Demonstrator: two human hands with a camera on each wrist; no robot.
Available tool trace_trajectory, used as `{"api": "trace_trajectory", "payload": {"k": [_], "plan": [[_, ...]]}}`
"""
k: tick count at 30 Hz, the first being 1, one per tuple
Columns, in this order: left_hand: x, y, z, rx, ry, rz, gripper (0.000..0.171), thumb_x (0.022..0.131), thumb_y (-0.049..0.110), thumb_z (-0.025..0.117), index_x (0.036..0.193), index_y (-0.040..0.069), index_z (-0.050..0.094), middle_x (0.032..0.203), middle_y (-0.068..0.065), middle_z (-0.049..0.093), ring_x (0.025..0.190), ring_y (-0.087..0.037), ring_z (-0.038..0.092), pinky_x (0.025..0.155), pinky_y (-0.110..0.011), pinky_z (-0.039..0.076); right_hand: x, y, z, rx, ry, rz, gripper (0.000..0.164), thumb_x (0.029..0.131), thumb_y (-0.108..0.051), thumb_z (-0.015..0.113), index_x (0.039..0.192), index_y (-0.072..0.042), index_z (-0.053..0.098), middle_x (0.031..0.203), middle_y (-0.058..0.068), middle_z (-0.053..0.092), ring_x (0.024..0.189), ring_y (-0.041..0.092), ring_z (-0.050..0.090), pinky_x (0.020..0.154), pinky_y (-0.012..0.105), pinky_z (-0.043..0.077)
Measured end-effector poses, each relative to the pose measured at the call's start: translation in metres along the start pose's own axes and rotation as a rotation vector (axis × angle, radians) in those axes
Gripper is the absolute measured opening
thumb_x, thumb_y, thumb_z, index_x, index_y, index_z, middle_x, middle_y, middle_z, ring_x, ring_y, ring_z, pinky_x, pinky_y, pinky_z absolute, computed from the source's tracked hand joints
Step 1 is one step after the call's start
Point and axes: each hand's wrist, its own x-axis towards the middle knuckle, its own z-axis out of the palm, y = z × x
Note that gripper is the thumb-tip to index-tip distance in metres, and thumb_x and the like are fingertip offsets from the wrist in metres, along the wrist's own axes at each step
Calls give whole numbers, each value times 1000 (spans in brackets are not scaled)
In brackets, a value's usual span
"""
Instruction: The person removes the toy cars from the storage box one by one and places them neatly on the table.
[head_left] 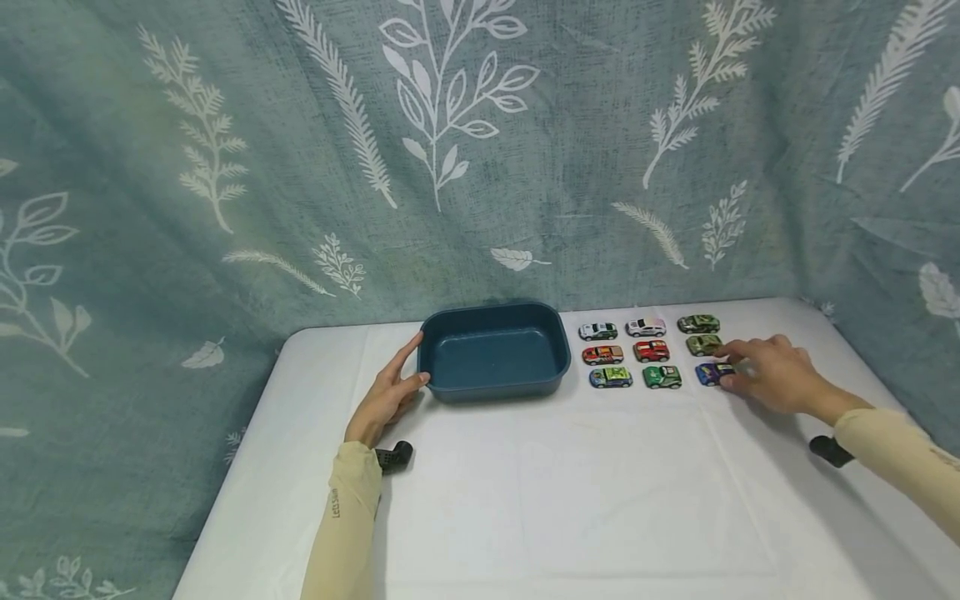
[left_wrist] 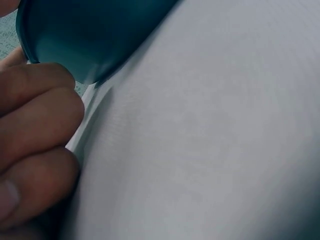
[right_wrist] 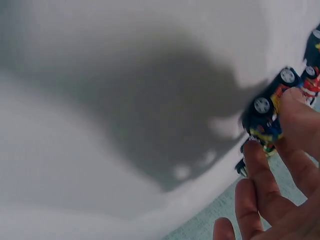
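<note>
My left hand (head_left: 384,400) is at the left end of a dark teal rectangular tray (head_left: 498,389), with thumb and index finger extended against its side. In the left wrist view, the other fingers (left_wrist: 40,120) bend beside the tray (left_wrist: 100,35). On the right, my right hand (head_left: 776,375) pinches a blue toy car (head_left: 708,372) at the front of the right column. The right wrist view has the thumb on one side of this car (right_wrist: 262,106) and fingers on the other. Just behind it sits an olive-green toy car (head_left: 702,344).
Several more toy cars stand in rows between tray and right hand: white (head_left: 597,332), white-pink (head_left: 646,327), camouflage green (head_left: 698,323), orange-red (head_left: 603,355), red (head_left: 651,350), yellow-green and blue (head_left: 611,377), green (head_left: 662,377). A leaf-patterned curtain (head_left: 570,167) borders the white-covered table (head_left: 562,500).
</note>
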Motion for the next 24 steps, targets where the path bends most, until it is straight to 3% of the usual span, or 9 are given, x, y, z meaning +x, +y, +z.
{"api": "trace_trajectory", "payload": {"k": [9, 17, 24], "plan": [[3, -2, -2, -1, -2, -7, 74, 103, 28, 71, 160, 58, 34, 50, 10, 29, 42, -10, 20, 40, -26, 22, -4, 3, -17, 25, 56, -6, 43, 103, -35, 71, 137, -9, 66, 127, 27, 70, 120, 57, 48, 87, 76, 36], [-2, -12, -7, -141, 31, 41, 75, 106, 34, 66, 168, 47, 25, 54, 8, 29, 42, -9, 21, 39, -25, 21, -8, 6, -18, 9, 64, 24, 44, 108, -38, 62, 139, -6, 65, 128, 30, 69, 119, 59, 49, 86, 76, 38], [-3, -12, -8, -122, 78, 32, 73, 105, 39, 68, 167, 45, 29, 53, 8, 29, 42, -9, 21, 39, -25, 21, -8, 19, -29, 3, 116, 5, 42, 109, -36, 61, 138, -6, 66, 127, 31, 69, 119, 63, 48, 85, 75, 38]]}}
